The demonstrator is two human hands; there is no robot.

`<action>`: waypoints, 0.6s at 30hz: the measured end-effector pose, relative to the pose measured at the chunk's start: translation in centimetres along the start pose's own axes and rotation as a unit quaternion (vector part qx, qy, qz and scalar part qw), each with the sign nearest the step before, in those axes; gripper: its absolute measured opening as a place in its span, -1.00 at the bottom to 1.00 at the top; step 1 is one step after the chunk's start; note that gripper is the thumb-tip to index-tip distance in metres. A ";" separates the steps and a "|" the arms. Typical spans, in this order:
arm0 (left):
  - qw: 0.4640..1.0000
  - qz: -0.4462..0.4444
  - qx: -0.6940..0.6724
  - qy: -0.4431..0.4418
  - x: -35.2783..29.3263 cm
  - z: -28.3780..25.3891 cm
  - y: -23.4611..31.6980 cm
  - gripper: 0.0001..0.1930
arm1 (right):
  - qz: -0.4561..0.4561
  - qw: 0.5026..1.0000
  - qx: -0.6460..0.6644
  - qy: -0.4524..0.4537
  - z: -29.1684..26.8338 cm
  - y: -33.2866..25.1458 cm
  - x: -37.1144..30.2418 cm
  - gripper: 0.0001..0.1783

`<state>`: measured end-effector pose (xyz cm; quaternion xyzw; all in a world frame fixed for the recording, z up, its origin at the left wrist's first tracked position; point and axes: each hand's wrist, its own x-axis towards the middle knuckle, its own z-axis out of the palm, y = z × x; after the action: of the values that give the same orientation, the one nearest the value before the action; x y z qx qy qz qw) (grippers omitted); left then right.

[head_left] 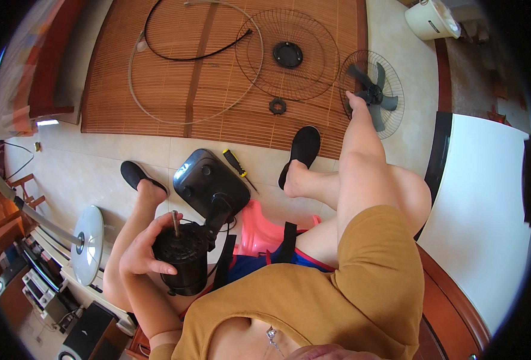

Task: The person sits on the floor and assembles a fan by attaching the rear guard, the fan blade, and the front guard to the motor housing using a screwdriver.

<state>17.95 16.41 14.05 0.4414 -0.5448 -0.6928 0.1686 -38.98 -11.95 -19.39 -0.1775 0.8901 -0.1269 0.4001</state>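
My left hand (145, 247) wraps round the side of a black fan motor housing (184, 261). A bare metal shaft (175, 223) sticks up from its top. The housing joins a black neck (219, 211) that leads to a rounded black fan base (210, 180), tipped over between my feet. Far to the right, my stretched right hand (357, 105) grips one blade of the dark grey fan blade (372, 93), its fingers partly hidden. This blade piece lies on a round wire grille (399, 90) at the mat's edge.
On the bamboo mat (211, 90) lie another wire grille (265, 90), a pale ring (130, 78), a black strip (163, 55) and a black ring nut (277, 106). A yellow-black screwdriver (234, 162) rests beside the base. A pink stool (256, 225) stands below me; a white bucket (430, 21) stands far right.
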 end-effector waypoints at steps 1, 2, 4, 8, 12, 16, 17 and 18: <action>1.000 -0.010 -0.020 0.000 0.2 0.1 0.1 0.16 | 0.017 0.999 0.036 -0.002 -0.1 0.3 0.1 -0.13; 1.000 -0.008 -0.005 0.001 0.4 0.0 0.5 0.18 | 0.014 0.998 0.009 0.065 0.4 0.3 0.3 -0.23; 1.000 -0.015 -0.001 -0.002 0.7 0.0 1.2 0.18 | -0.019 0.996 0.023 0.084 0.5 1.2 0.5 -0.36; 1.000 -0.023 -0.005 0.002 0.5 0.1 0.7 0.21 | -0.184 0.922 0.199 0.276 1.9 -0.3 -0.9 -0.74; 0.998 -0.048 -0.040 -0.011 0.7 0.4 1.5 0.17 | -0.372 0.835 0.346 0.213 4.5 -8.2 -10.9 -0.86; 0.997 -0.059 -0.056 0.012 0.3 0.6 -0.4 0.26 | -0.470 0.825 0.274 0.151 8.7 -9.1 -16.0 -0.89; 0.996 -0.060 -0.060 0.018 0.5 0.8 -0.3 0.27 | -0.493 0.824 0.251 0.123 9.9 -8.3 -15.8 -0.87; 0.996 -0.063 -0.056 0.025 0.2 0.8 -0.3 0.27 | -0.504 0.841 0.159 0.115 10.6 -7.9 -17.9 -0.86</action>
<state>17.22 16.86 13.68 0.4819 -0.4716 -0.7203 0.1630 -18.22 -12.48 -11.39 -0.5198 0.6852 -0.4700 0.1985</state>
